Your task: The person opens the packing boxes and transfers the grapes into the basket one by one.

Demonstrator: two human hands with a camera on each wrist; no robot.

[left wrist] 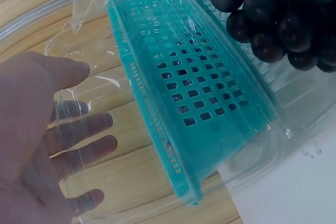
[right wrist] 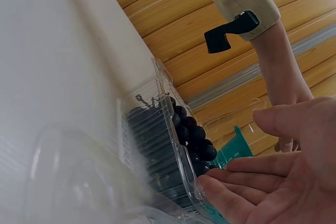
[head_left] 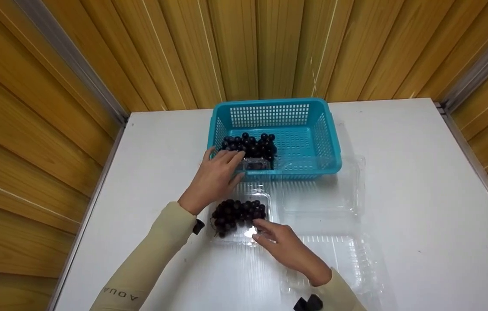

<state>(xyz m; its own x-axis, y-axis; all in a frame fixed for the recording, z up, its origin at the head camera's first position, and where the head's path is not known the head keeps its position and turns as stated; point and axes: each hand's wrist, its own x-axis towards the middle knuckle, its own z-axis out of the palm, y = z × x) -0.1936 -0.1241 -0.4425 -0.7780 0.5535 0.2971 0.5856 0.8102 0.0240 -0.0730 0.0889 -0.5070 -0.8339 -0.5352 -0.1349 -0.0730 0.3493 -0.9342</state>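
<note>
A bunch of dark grapes (head_left: 231,214) lies in an opened clear plastic clamshell box (head_left: 244,239). The box's transparent lid (head_left: 255,190) stands raised on the far side, overlapping the basket's front wall in the head view. My left hand (head_left: 216,177) is at the lid; in the left wrist view its fingers (left wrist: 89,150) show through the clear plastic, spread and fairly straight. My right hand (head_left: 285,244) is at the box's right side, fingers extended, fingertips right at the grapes and rim. In the right wrist view, grapes (right wrist: 191,135) rise above the box rim.
A teal plastic basket (head_left: 332,160) behind the box has more dark grapes (head_left: 255,144) in its left part. To the right lies another opened clear clamshell (head_left: 334,259). The white table (head_left: 416,194) is bordered by wood-patterned panels (head_left: 278,52).
</note>
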